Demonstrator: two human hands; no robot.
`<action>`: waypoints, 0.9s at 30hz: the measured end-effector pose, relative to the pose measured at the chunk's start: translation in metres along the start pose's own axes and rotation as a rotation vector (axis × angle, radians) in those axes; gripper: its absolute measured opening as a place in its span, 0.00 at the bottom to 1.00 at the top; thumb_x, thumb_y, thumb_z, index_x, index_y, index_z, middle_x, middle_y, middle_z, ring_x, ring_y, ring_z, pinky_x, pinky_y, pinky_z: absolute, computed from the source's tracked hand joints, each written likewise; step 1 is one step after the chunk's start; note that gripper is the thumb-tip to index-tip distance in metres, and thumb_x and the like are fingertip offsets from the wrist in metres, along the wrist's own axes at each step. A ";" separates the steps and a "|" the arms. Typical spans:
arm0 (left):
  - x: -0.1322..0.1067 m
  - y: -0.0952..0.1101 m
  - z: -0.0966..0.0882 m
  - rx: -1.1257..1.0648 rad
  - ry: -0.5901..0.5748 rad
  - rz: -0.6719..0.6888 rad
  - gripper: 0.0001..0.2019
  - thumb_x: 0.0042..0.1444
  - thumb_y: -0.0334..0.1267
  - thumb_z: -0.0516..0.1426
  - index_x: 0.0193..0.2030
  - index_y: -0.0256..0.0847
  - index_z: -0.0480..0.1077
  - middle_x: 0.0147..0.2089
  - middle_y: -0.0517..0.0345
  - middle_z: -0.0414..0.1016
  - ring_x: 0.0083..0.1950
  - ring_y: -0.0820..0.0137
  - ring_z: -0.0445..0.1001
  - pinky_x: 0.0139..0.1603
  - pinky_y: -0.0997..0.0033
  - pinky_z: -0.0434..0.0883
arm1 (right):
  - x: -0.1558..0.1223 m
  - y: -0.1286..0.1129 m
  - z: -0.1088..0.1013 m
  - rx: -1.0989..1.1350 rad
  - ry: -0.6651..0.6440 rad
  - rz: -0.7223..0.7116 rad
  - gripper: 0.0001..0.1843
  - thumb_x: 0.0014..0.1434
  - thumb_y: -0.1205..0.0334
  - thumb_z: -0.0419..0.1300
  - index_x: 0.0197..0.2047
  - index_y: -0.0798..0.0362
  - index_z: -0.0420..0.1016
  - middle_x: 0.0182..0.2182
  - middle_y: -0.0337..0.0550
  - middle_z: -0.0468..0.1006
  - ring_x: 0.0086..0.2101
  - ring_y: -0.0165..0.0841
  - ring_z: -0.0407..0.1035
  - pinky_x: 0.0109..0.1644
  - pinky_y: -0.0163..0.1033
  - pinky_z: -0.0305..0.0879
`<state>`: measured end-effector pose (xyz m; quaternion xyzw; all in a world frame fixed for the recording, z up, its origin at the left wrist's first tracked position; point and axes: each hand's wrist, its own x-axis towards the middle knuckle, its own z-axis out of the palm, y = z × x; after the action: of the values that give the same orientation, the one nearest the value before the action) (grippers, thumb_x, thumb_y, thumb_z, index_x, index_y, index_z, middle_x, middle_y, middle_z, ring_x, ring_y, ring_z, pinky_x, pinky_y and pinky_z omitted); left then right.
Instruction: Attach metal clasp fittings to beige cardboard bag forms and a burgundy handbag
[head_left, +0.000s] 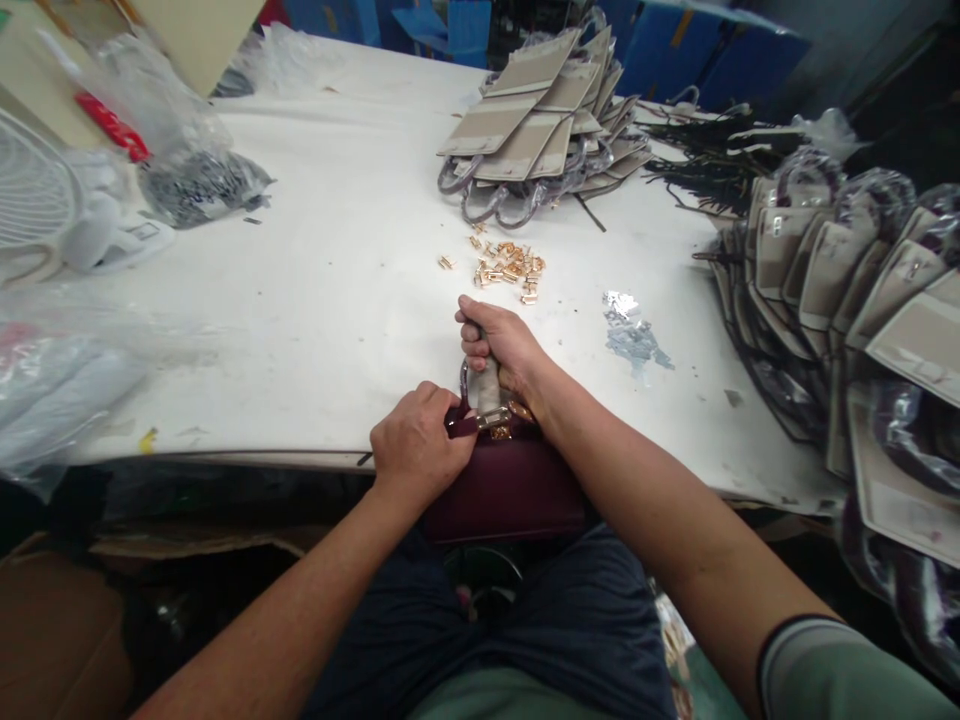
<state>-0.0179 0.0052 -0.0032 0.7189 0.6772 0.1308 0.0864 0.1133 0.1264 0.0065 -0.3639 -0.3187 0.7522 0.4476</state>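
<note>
A dark burgundy handbag (510,490) rests against the table's front edge, above my lap. My left hand (424,440) is closed on its burgundy strap (463,426), beside a shiny metal fitting (491,419). Just below that fitting, a gold clasp (501,432) shows on the bag's upper edge. My right hand (495,335) makes a fist around a tool with a greyish, wrapped-looking shaft (489,385), which points down at the fitting. The tool's exact kind is hidden by the fingers. Part of the bag's plastic-wrapped handle (463,380) stands up between the hands.
Small gold metal fittings (510,265) lie in a pile beyond my hands. Silvery scraps (634,330) are to their right. Stacked beige bag panels (517,110) stand at the back, more bags (825,260) at right. A fan (34,190) and plastic bags (187,180) are on the left.
</note>
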 end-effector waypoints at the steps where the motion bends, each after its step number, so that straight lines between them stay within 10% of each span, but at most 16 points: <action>1: 0.000 0.000 0.000 0.002 0.001 0.001 0.09 0.63 0.48 0.58 0.42 0.47 0.75 0.46 0.55 0.78 0.49 0.59 0.76 0.40 0.62 0.64 | 0.000 0.000 0.000 -0.001 -0.001 0.008 0.18 0.62 0.48 0.69 0.36 0.53 0.69 0.20 0.27 0.61 0.17 0.21 0.49 0.16 0.27 0.49; 18: -0.002 0.001 0.001 0.017 0.067 0.028 0.08 0.63 0.46 0.59 0.39 0.47 0.74 0.44 0.57 0.78 0.47 0.60 0.76 0.37 0.62 0.62 | -0.010 -0.012 0.006 -0.039 0.028 -0.061 0.22 0.59 0.43 0.71 0.35 0.51 0.68 0.21 0.28 0.60 0.17 0.22 0.50 0.18 0.29 0.51; 23: -0.004 -0.002 -0.002 -0.009 0.116 0.049 0.10 0.64 0.49 0.58 0.40 0.47 0.74 0.45 0.56 0.79 0.48 0.60 0.76 0.39 0.63 0.64 | -0.100 -0.072 0.024 -0.211 0.345 -0.539 0.20 0.65 0.41 0.64 0.34 0.48 0.68 0.20 0.32 0.63 0.19 0.25 0.57 0.22 0.32 0.59; 27: -0.007 0.000 -0.014 -0.195 0.130 -0.057 0.12 0.61 0.51 0.60 0.40 0.46 0.74 0.42 0.55 0.80 0.47 0.58 0.77 0.40 0.64 0.66 | -0.198 -0.049 0.033 -0.650 0.438 -0.581 0.17 0.64 0.48 0.65 0.28 0.49 0.73 0.22 0.38 0.72 0.25 0.32 0.69 0.30 0.38 0.67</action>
<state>-0.0228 -0.0027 0.0092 0.6777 0.6856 0.2397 0.1155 0.1733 -0.0388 0.1155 -0.5304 -0.5237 0.3635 0.5588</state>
